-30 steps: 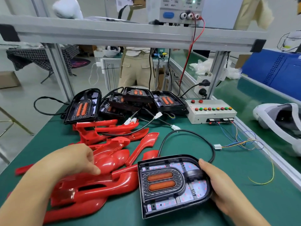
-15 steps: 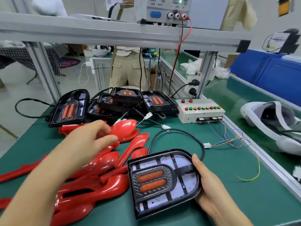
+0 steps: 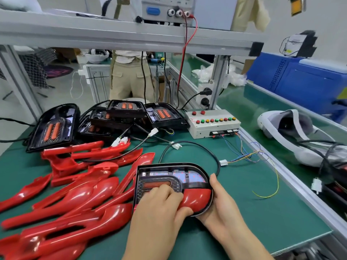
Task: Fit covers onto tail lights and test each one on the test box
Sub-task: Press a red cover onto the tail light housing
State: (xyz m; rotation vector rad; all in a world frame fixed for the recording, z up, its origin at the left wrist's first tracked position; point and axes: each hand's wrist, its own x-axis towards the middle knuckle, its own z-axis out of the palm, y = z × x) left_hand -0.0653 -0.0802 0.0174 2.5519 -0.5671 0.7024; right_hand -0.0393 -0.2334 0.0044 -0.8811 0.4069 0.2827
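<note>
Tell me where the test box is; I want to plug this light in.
In the head view, the test box sits back right on the green table, right of the stacked tail lights.

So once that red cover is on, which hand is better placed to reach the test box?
Probably the right hand: it only steadies the tail light by its right edge, on the side where the test box and its connector lie. The left hand is pressing the red cover.
</note>
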